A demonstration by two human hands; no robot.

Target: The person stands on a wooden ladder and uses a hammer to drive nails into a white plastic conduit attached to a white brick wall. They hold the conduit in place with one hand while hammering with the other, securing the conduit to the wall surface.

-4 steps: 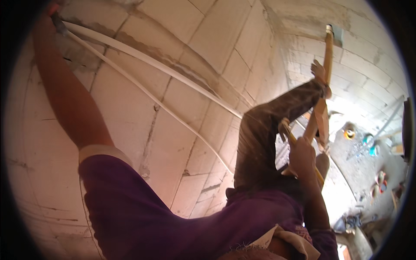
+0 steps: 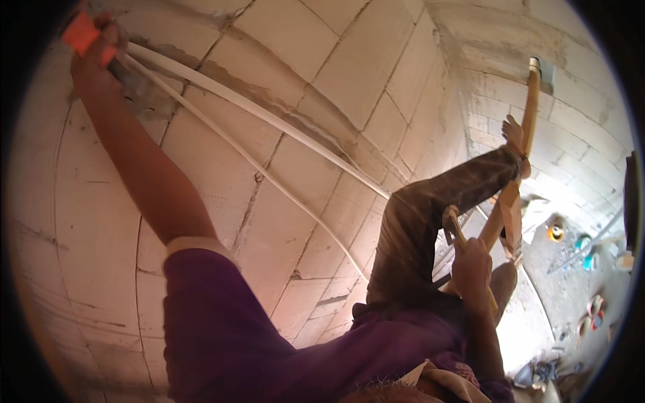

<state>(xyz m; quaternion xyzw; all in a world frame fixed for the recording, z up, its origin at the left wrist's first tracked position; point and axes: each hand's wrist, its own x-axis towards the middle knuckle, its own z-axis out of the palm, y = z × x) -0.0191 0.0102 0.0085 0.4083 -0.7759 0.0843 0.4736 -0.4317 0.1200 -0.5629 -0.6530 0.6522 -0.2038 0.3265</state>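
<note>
At the upper left, my left hand is stretched up against the block wall, fingers around a bright orange piece. The piece looks like a small box, but its exact kind is unclear. Two pale conduits run from beside that hand down along the wall toward my legs. My right hand, low and right of centre, is closed on a hammer. The hammer head points up beside my knee, and its yellowish handle shows again below the fist.
My bare foot rests by a wooden pole, with more timber below it. Far down on the floor lie a yellow roll, turquoise items and scattered debris. A chased groove crosses the wall.
The whole view has shifted, so things appear lower and farther right. More of my left hand and the orange piece now shows. My right hand still grips the hammer.
</note>
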